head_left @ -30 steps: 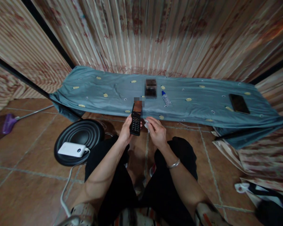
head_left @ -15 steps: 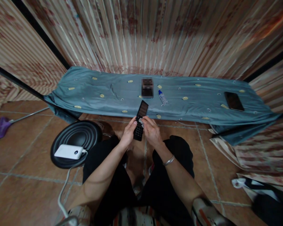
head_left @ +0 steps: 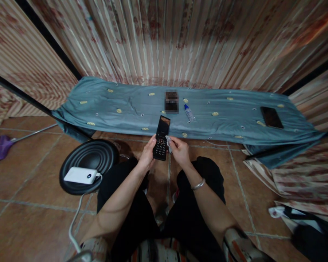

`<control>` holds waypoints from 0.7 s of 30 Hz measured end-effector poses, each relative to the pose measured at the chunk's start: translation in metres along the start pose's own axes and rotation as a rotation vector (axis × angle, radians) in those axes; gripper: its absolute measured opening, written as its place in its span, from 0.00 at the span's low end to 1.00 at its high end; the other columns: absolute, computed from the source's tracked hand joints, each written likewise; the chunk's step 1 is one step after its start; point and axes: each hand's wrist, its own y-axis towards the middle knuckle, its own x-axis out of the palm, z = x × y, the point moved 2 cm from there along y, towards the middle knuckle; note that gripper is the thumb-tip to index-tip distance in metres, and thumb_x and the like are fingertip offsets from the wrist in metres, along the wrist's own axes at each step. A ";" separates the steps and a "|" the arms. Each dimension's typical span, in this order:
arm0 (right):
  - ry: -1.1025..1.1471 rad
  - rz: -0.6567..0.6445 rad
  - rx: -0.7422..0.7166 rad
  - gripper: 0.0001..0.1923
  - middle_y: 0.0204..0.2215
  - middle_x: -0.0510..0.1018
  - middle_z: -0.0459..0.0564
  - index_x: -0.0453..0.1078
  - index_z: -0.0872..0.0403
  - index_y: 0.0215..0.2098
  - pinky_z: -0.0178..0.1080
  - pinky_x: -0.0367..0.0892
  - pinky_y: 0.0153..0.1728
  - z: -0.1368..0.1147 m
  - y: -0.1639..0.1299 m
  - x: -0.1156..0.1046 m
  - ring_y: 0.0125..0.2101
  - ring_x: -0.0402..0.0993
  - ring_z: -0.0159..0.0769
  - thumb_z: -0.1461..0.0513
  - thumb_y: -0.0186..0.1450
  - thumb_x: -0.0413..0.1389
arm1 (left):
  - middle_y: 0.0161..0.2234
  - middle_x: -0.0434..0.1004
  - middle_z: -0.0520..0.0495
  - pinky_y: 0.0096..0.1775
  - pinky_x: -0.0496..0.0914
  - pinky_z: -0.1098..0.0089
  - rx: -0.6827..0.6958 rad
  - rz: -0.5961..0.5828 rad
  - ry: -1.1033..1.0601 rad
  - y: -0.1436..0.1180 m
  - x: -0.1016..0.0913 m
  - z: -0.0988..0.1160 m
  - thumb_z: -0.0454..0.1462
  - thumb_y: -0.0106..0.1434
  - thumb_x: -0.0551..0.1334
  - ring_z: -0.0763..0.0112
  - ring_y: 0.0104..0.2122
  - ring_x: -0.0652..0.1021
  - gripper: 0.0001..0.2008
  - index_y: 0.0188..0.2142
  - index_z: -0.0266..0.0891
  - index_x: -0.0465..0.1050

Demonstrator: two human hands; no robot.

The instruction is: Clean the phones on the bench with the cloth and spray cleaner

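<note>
My left hand point(head_left: 148, 152) grips an unfolded black flip phone point(head_left: 160, 147) by its left side, with keypad and screen facing up. A small greyish-white cloth or wipe point(head_left: 168, 144) is pinched in the fingers of my right hand point(head_left: 180, 150), at the right edge of the keypad. Beyond the phone, on the blue cloth point(head_left: 131, 122), a small clear bottle with a blue cap point(head_left: 189, 113) lies on its side. To its left is a dark rectangular item point(head_left: 171, 102), blurred by pixelation.
A dark phone or tablet point(head_left: 272, 117) lies at the cloth's right end. On a round black stool point(head_left: 106, 156) at left sits a white power bank point(head_left: 80, 175) with a cable. Black poles point(head_left: 49, 38) and striped curtains point(head_left: 164, 43) enclose the space. A purple brush head point(head_left: 4, 147) is far left.
My right hand has moved right, off the keypad to its edge, with the cloth, uncovering the keys. The phone has turned slightly more upright and faces me more squarely.
</note>
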 end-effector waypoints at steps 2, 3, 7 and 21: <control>0.008 0.001 -0.001 0.14 0.40 0.84 0.49 0.79 0.51 0.43 0.41 0.73 0.45 0.000 -0.001 0.001 0.40 0.81 0.42 0.62 0.63 0.53 | 0.44 0.81 0.43 0.51 0.70 0.65 0.037 0.009 0.021 0.001 -0.002 -0.001 0.44 0.58 0.67 0.62 0.47 0.78 0.25 0.53 0.36 0.72; 0.015 -0.003 -0.003 0.14 0.40 0.84 0.48 0.79 0.51 0.43 0.41 0.73 0.45 0.000 -0.002 0.002 0.40 0.81 0.42 0.62 0.63 0.53 | 0.45 0.81 0.44 0.52 0.69 0.66 0.053 0.013 0.028 0.001 -0.003 -0.001 0.44 0.57 0.68 0.62 0.48 0.78 0.25 0.52 0.36 0.73; 0.041 -0.032 -0.007 0.14 0.38 0.85 0.48 0.79 0.51 0.42 0.40 0.73 0.44 0.000 -0.005 0.004 0.38 0.81 0.41 0.61 0.62 0.53 | 0.45 0.81 0.43 0.52 0.68 0.66 0.048 0.046 0.042 0.003 -0.006 -0.002 0.45 0.56 0.68 0.61 0.49 0.78 0.27 0.53 0.36 0.73; 0.090 -0.175 -0.124 0.13 0.40 0.84 0.48 0.78 0.51 0.43 0.38 0.75 0.42 -0.023 -0.036 0.010 0.38 0.81 0.37 0.61 0.65 0.53 | 0.39 0.82 0.45 0.45 0.72 0.69 0.146 0.201 -0.014 0.016 -0.021 0.014 0.38 0.61 0.62 0.66 0.41 0.80 0.16 0.47 0.35 0.76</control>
